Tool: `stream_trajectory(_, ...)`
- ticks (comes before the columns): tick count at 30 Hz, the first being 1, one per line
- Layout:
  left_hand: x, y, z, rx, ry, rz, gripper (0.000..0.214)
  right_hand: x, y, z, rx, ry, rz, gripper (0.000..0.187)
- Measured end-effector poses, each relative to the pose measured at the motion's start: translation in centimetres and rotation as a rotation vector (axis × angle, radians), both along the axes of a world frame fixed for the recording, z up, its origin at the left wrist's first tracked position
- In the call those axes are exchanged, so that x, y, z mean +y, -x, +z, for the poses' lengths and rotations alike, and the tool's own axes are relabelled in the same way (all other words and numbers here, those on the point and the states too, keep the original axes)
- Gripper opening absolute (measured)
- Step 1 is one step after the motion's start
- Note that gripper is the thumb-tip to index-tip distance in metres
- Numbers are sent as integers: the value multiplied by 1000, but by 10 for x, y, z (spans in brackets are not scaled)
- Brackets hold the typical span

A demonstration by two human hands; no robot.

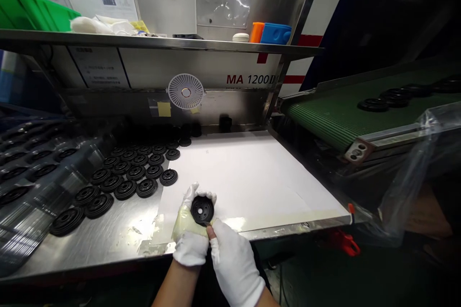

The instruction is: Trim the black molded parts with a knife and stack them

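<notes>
My left hand, in a white glove with a yellowish patch, is closed around a black round plastic part with a hole near its centre. The hollow side of the part faces me. My right hand, also in a white glove, has its fingers curled in close to the lower rim of that part. One of its fingertips is bare. A small thin thing seems to show at that fingertip, too small to name. Left of my hands, several similar black ribbed discs lie in rows on the metal table.
White paper covers the table's middle and right. Clear plastic trays with black discs are stacked at left. A small fan hangs below the shelf. At right, a green conveyor belt carries more discs. Red-handled tool near the table's edge.
</notes>
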State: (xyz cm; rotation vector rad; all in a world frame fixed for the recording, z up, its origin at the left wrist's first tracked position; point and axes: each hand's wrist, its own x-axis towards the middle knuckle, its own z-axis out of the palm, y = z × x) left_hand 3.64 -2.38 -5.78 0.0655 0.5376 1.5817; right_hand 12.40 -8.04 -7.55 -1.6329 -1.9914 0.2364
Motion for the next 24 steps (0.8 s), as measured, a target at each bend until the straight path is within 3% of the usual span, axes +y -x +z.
stream_trajectory(4,-5,6,5,87,18,-138,35,2,-7,4,13,4,6,26)
stream_trajectory(6,-6,8,7,72,22,-226,34,4,-12,6,3,17,-13,25)
stream_trajectory(12,1,2,2,-18,43,-61,13,0,-6,2,-4,22,-25,25)
stream_trajectory(15,1,1,0,-14,37,-10,15,-4,1,0,-16,-13,-12,26)
stream_trajectory(17,-2,3,2,13,28,-41,27,-4,1,1,-9,-18,-8,27)
stream_trajectory(20,-7,6,8,59,18,-191,38,0,-7,6,14,-3,-11,25)
stream_trajectory(22,-7,6,11,56,25,-214,31,3,-13,7,15,12,-33,24)
stream_trajectory(24,-6,3,11,42,41,-156,21,4,-15,7,2,17,-57,24)
